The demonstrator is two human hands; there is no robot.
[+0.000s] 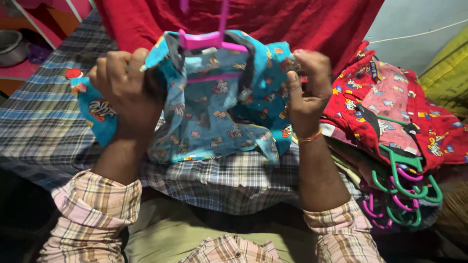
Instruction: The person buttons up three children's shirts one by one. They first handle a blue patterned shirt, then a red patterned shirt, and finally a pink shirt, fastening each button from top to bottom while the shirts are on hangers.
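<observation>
Head view looks down on two forearms in pink-and-tan checked sleeves, both raised from the lap toward the middle of the frame. The left hand [124, 80] is turned with its back to the camera, wrist bent and fingers [114, 61] curled tight into a fist around the left shoulder of a small turquoise cotton shirt printed with cartoon figures [219, 107]. The right hand [308, 83] stands upright with the thumb toward the camera, a thin orange-and-gold bangle [309, 138] at the wrist; its fingers [312, 58] are bunched closed on the shirt's right shoulder. Between the two hands the shirt hangs spread on a pink plastic hanger [209, 41], whose bar crosses the collar and whose stem rises out of the top of the frame. The shirt's lower hem droops just above a bed covered in a blue-grey checked cloth [44, 122]. Behind the shirt hangs a dark red fabric [273, 19]. To the right, on the bed, lies a pile of red printed shirts [390, 112] already on green and pink plastic hangers [404, 190], their hooks clustered at the near edge of the pile. At the far left a metal bowl [9, 46] sits on a pink shelf.
</observation>
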